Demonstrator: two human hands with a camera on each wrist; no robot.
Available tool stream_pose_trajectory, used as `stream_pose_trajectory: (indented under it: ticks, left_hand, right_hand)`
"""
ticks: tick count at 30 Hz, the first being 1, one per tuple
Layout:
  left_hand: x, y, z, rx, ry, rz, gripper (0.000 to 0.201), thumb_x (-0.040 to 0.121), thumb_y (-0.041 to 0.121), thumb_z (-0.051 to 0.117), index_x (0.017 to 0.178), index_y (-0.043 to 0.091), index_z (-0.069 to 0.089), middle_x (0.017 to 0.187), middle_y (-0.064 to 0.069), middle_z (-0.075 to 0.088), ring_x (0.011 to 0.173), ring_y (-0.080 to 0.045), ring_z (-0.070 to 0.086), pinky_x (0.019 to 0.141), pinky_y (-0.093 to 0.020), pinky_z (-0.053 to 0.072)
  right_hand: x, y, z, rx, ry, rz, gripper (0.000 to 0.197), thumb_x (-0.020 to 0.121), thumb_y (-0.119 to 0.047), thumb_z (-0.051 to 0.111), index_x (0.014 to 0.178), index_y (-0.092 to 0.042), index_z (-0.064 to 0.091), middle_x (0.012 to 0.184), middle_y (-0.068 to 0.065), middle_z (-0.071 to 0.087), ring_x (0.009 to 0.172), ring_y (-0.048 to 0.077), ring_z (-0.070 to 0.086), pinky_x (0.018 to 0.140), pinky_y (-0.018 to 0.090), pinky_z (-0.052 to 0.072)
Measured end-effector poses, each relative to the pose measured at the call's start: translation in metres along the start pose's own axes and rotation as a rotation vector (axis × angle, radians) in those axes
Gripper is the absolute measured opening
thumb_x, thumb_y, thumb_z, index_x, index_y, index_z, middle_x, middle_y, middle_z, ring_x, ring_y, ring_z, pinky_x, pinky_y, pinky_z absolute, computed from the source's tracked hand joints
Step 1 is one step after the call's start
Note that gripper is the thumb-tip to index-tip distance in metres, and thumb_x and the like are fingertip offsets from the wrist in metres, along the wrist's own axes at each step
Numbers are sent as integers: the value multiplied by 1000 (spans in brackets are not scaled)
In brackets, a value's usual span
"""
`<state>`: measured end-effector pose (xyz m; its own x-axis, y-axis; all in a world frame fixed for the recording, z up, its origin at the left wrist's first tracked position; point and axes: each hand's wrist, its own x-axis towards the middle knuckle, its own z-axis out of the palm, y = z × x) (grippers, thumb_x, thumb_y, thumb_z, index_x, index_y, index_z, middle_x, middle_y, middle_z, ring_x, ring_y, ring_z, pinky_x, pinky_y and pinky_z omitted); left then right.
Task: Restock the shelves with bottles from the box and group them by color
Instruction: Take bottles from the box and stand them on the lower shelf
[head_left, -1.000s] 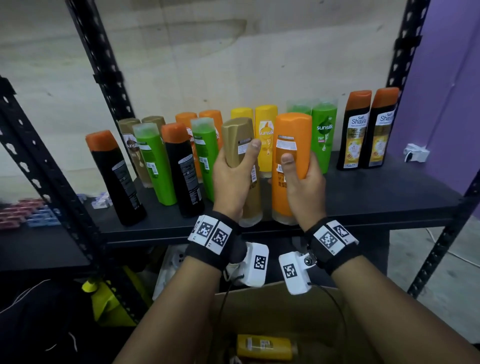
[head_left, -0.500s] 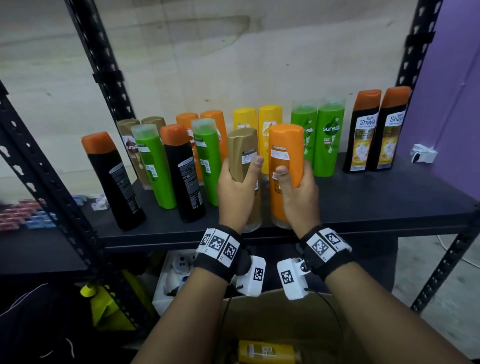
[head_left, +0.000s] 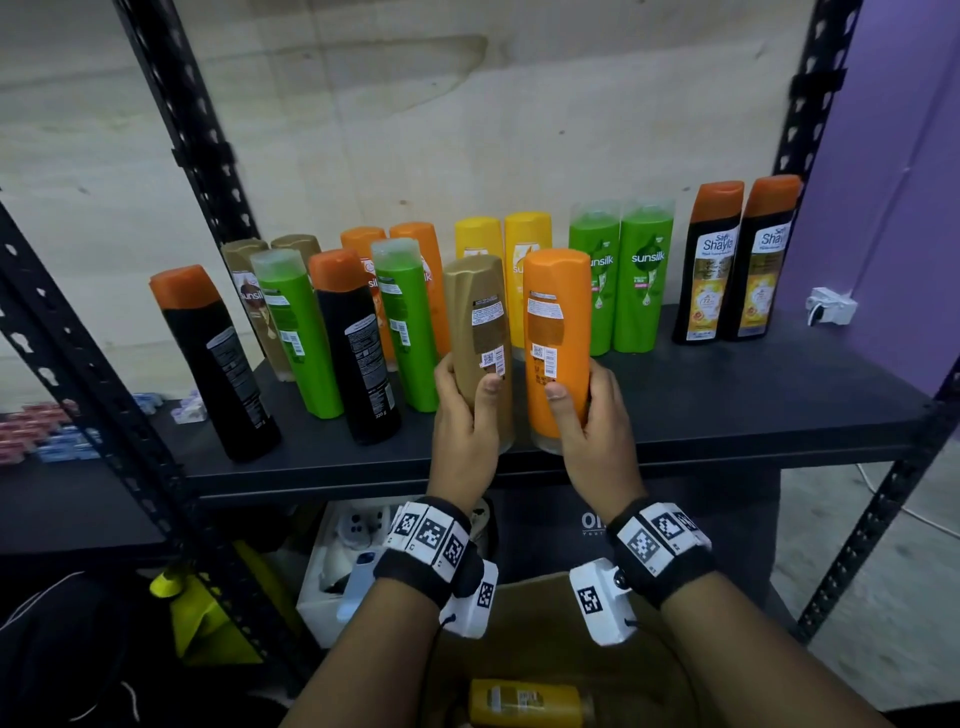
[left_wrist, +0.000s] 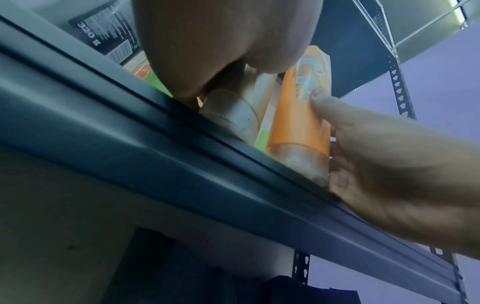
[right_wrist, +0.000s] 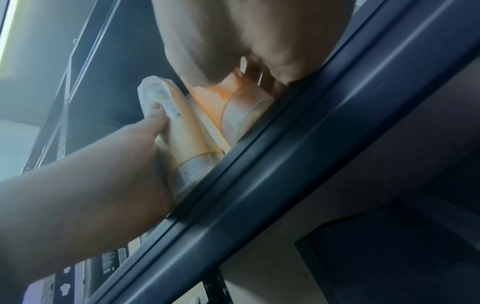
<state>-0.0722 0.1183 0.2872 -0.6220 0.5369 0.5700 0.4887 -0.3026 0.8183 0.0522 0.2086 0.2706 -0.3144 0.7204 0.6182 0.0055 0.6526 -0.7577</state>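
Note:
My left hand (head_left: 465, 410) grips a gold bottle (head_left: 479, 332) low on its body; the bottle stands cap-down near the shelf's (head_left: 727, 405) front edge. Right beside it, my right hand (head_left: 584, 415) grips an orange bottle (head_left: 556, 332), also standing on the shelf. In the left wrist view the orange bottle (left_wrist: 298, 115) and the gold bottle's clear cap (left_wrist: 231, 115) rest on the shelf lip. The right wrist view shows the gold bottle (right_wrist: 179, 135) held by the left hand. A yellow bottle (head_left: 524, 704) lies in the cardboard box (head_left: 597, 670) below.
Behind stand paired gold, orange, yellow (head_left: 527, 270) and green (head_left: 641, 275) bottles, and two black ones (head_left: 735, 260) at the right. In front at the left stand black (head_left: 213, 364), green (head_left: 296, 332), black (head_left: 353, 348) and green (head_left: 405, 322) bottles. Black uprights (head_left: 192, 156) frame the shelf.
Both hands have lowered the gold and orange bottles onto the shelf's front part and slid down their bodies. The view has moved closer and tilted slightly.

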Motion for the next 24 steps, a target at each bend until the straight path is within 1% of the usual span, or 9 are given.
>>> stream_pose_trajectory:
  ticks: [2, 4, 7, 10, 13, 15, 17, 21, 24]
  left_hand:
    - [-3, -3, 0, 22, -17, -3, 59, 99, 66, 46, 146, 33, 35, 134, 20, 60, 122, 3, 58, 94, -14, 48]
    - [-4, -4, -1, 44, -32, -9, 56, 101, 61, 48, 147, 32, 35, 135, 16, 60, 122, 1, 59, 97, -24, 51]
    - [-2, -4, -4, 79, -53, -11, 56, 100, 56, 51, 145, 26, 38, 134, 12, 62, 120, -1, 60, 98, -31, 52]
    - [7, -1, -10, 157, -92, -19, 50, 102, 50, 54, 142, 23, 41, 128, 12, 62, 113, 2, 61, 95, -30, 52]
    - [17, 4, -13, 213, -123, -41, 47, 102, 43, 56, 139, 17, 44, 133, 1, 61, 121, -13, 58, 101, -39, 50]
    - [23, 8, -14, 259, -140, -60, 47, 102, 41, 57, 138, 13, 46, 135, -5, 58, 125, -19, 55, 104, -43, 48]
    - [29, 10, -13, 285, -165, -95, 46, 102, 41, 58, 137, 13, 46, 136, -6, 58, 125, -22, 56, 103, -41, 49]
    - [44, 12, -13, 345, -183, -139, 45, 100, 42, 62, 133, 15, 49, 131, -5, 64, 118, -23, 60, 93, -33, 48]
    - [53, 14, -10, 365, -200, -177, 45, 99, 42, 63, 133, 15, 50, 130, -4, 65, 118, -25, 62, 94, -33, 49]
  right_hand:
    - [0, -1, -2, -10, -3, 7, 51, 102, -48, 53, 143, -18, 46, 127, -4, 53, 111, -6, 53, 92, 15, 45]
    - [0, -3, -4, -4, -16, 8, 56, 102, -47, 54, 148, -19, 40, 136, -3, 52, 119, 1, 53, 98, 23, 48]
    - [-1, -6, -8, 27, -47, 21, 66, 101, -49, 55, 156, -27, 26, 150, -4, 46, 129, 4, 51, 100, 23, 47]
    - [4, -9, -12, -54, -84, 22, 66, 100, -52, 53, 154, -21, 33, 144, -3, 48, 122, 1, 50, 98, 25, 45]
    - [17, -12, -18, -102, -176, 56, 61, 102, -46, 54, 152, -19, 34, 146, 1, 48, 125, 12, 51, 101, 33, 46]
    - [24, -12, -21, -122, -222, 74, 59, 104, -43, 53, 153, -18, 33, 148, 4, 47, 129, 17, 51, 101, 34, 43]
    - [30, -13, -22, -148, -251, 85, 57, 105, -41, 51, 152, -16, 32, 149, 6, 47, 129, 21, 51, 99, 32, 41]
    - [44, -17, -16, -183, -300, 129, 56, 106, -39, 50, 151, -12, 31, 149, 12, 46, 130, 28, 52, 100, 35, 42]
    - [61, -20, -11, -231, -361, 201, 57, 106, -39, 50, 151, -11, 28, 150, 14, 45, 131, 33, 51, 102, 40, 42]
